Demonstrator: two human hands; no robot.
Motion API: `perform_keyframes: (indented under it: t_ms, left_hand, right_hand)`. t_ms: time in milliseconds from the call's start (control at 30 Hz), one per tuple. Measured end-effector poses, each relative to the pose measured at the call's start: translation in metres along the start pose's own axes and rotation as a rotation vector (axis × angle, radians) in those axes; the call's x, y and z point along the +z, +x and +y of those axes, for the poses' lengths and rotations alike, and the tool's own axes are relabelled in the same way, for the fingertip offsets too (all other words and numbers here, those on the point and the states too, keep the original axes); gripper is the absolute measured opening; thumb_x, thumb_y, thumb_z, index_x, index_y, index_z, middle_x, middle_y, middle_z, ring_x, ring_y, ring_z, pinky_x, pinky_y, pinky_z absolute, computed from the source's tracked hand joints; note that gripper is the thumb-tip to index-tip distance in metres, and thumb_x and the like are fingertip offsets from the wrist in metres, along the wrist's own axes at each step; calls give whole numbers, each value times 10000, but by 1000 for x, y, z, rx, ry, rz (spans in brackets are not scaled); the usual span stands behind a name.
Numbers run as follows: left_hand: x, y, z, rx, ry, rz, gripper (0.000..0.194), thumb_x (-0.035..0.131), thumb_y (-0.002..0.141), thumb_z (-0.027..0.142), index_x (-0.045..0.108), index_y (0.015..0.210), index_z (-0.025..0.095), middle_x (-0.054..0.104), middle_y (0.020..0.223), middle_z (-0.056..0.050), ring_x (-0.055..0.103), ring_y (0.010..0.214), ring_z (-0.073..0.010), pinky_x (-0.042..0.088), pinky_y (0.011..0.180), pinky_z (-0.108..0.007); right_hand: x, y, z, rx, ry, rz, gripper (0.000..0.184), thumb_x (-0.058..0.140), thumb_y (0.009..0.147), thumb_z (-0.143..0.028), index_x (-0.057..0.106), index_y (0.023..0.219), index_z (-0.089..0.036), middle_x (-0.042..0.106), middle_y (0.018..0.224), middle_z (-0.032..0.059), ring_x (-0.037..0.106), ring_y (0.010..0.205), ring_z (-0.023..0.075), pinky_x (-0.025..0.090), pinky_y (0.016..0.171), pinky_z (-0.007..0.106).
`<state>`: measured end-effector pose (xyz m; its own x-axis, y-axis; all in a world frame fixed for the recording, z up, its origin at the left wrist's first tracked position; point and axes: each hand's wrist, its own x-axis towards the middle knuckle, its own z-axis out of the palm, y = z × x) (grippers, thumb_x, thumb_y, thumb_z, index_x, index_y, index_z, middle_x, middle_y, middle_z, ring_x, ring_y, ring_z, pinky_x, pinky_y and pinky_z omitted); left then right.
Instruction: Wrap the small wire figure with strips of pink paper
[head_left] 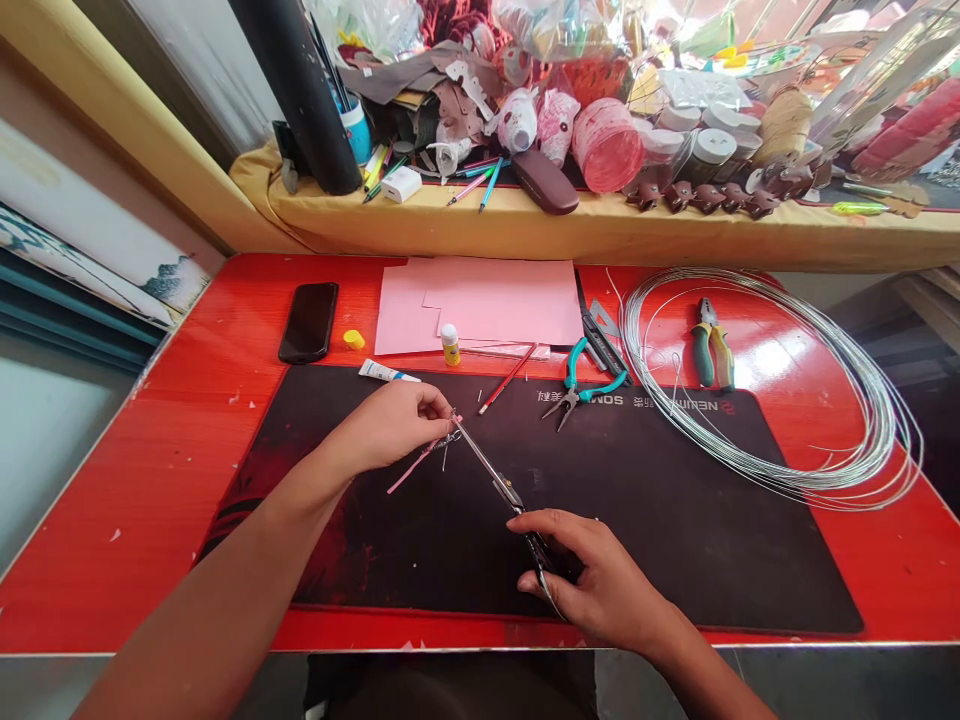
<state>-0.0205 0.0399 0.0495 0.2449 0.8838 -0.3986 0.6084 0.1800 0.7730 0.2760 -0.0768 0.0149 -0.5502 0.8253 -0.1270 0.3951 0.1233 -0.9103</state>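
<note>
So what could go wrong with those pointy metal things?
The tip of the long metal pliers, held in the right hand, sits right by the left hand, so a slip might poke fingers. Thin wire on the pink strip looks sharp and could scratch. The big wire coil has loose ends that might snag an arm.

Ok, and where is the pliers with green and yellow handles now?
In the head view, the pliers lie on the right side of the red desk, inside the coil of wire, near the far edge of the black mat.
</note>
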Motion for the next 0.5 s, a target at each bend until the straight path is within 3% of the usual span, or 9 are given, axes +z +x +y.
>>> perform_keyframes:
  t_ms: [500]
  left_hand:
    - [-3, 1, 5, -2, 65, 0, 160, 675, 770, 360, 728, 772, 210, 714, 686, -5, 654, 647, -187, 456, 617, -293]
  right_hand:
    - [-3, 1, 0, -29, -24, -11, 375, 800, 917, -296, 723, 1284, -270, 797, 1099, 37, 695, 827, 163, 539, 779, 249]
